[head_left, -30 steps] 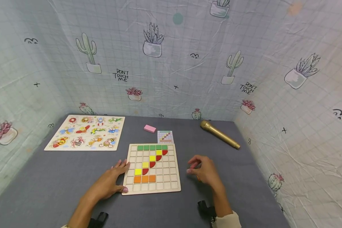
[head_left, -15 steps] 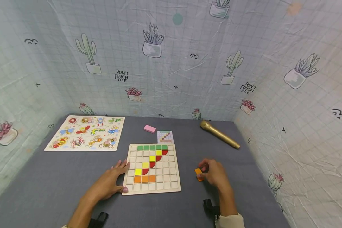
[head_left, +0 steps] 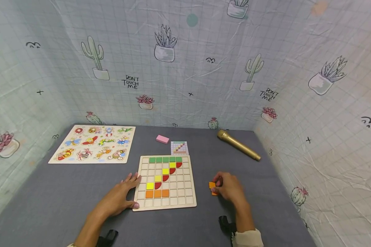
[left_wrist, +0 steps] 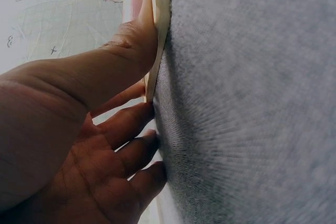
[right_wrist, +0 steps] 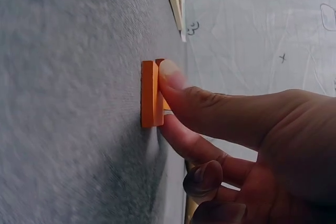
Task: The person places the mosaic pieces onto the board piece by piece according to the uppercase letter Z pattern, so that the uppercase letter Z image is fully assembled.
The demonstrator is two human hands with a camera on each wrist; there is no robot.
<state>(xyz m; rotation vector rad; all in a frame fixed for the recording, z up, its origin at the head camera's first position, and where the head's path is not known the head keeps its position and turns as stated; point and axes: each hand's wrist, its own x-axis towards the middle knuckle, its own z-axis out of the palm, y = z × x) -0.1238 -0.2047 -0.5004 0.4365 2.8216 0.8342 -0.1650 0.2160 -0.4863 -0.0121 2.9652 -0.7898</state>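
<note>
A wooden grid board [head_left: 180,200] lies on the grey cloth, with green, yellow and orange square tiles and red quarter-round tiles in its cells. My left hand [head_left: 120,196] rests at the board's left edge, thumb on the near corner and fingers spread along the side; the thumb [left_wrist: 134,30] lies over the rim in the left wrist view. Right of the board, my right hand [head_left: 232,188] pinches an orange tile [right_wrist: 160,95] between thumb and fingers. Another orange tile [right_wrist: 147,94] lies against it on the cloth, partly hidden in the head view.
A small pattern card [head_left: 179,148] touches the board's far edge, with a pink block [head_left: 162,139] behind it. An insect picture board [head_left: 92,144] lies at the back left. A gold microphone [head_left: 238,145] lies at the back right. Patterned fabric walls surround the table.
My right hand has moved slightly right and down from beside the board, and orange tiles now show at its fingertips. My left hand and the board have stayed put.
</note>
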